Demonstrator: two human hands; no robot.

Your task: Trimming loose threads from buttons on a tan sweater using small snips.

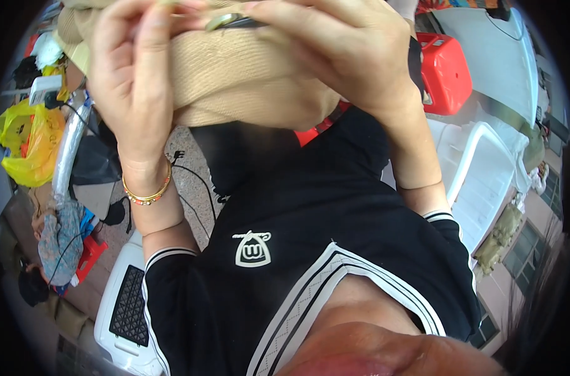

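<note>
Both hands are working at twelve o'clock. The left hand [131, 69] is pinching the beige knitted fabric [235, 81] with closed fingers; the right hand [341, 50] is gripping a small metal tool [225, 21] against it. Work appears mid-course; completion cannot be judged.

A yellow plastic bag [28, 145] sits at the left edge, crumpled and bulging, with something orange showing through its skin. Just above it a small white box [44, 89] lies tilted, a dark cable running from its lower end. On the chest of the black shirt a white emblem [253, 248] is printed, shaped like a rounded trapezoid with a small bar across its top. No screens or signs are in view.
</note>
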